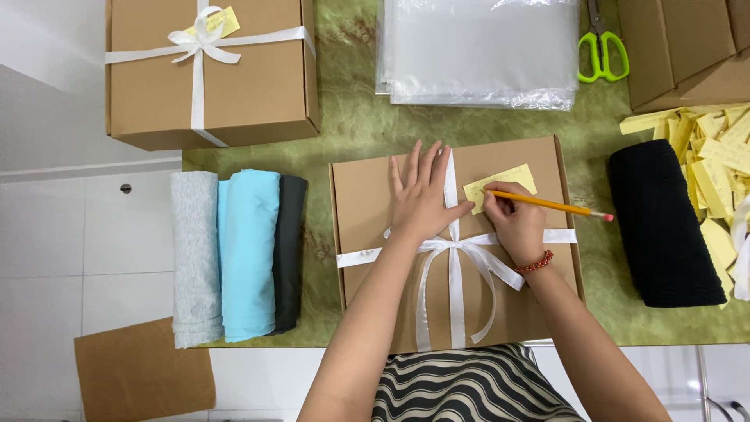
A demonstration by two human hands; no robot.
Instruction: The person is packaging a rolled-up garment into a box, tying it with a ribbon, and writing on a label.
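Note:
A brown cardboard box point(367, 203) lies in front of me, tied with a white ribbon point(453, 258) knotted in a bow. My left hand point(422, 195) rests flat on the lid, fingers spread, beside the ribbon. My right hand point(512, 219) grips a yellow pencil point(558, 206) with a pink eraser end. The pencil tip touches a small yellow paper tag point(504, 181) lying on the lid near the ribbon. A red bead bracelet point(537, 262) circles my right wrist.
A second ribboned box point(156, 78) sits at the far left. Rolled grey, light blue and dark cloths point(246, 258) lie left of my box, a black roll point(664, 223) right. Clear plastic bags point(480, 51), green scissors point(601, 55), several yellow tags point(715, 156) and a cardboard piece point(144, 379) are around.

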